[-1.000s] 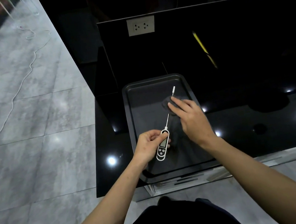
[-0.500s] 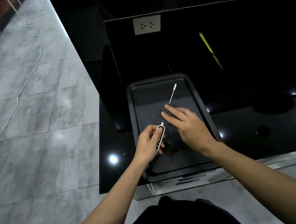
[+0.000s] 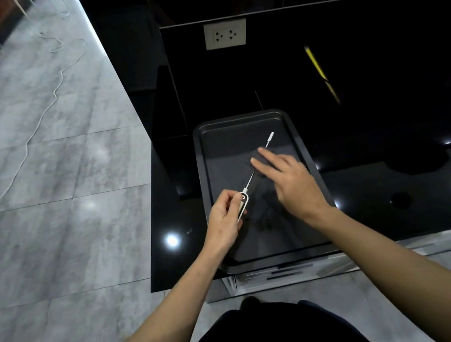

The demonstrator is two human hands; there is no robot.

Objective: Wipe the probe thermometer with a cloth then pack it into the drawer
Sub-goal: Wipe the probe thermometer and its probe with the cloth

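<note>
My left hand (image 3: 225,218) grips the white handle of the probe thermometer (image 3: 242,203), which is turned on its side. Its thin metal probe runs up and to the right, ending in a white tip cap (image 3: 271,135). My right hand (image 3: 289,180) pinches a dark grey cloth (image 3: 252,158) around the middle of the probe. All of this is over a dark baking tray (image 3: 203,174) that lies on the glossy black counter. No drawer shows open in this view.
The black counter (image 3: 399,196) stretches to the right with light reflections on it. A wall socket (image 3: 225,34) sits on the black back panel. A yellow pencil-like object (image 3: 316,63) lies further back. Grey tiled floor with a white cable (image 3: 42,123) is at the left.
My right hand slid down the probe toward the handle, then back up to its middle with the cloth. My left hand rolled the thermometer from display-up onto its side.
</note>
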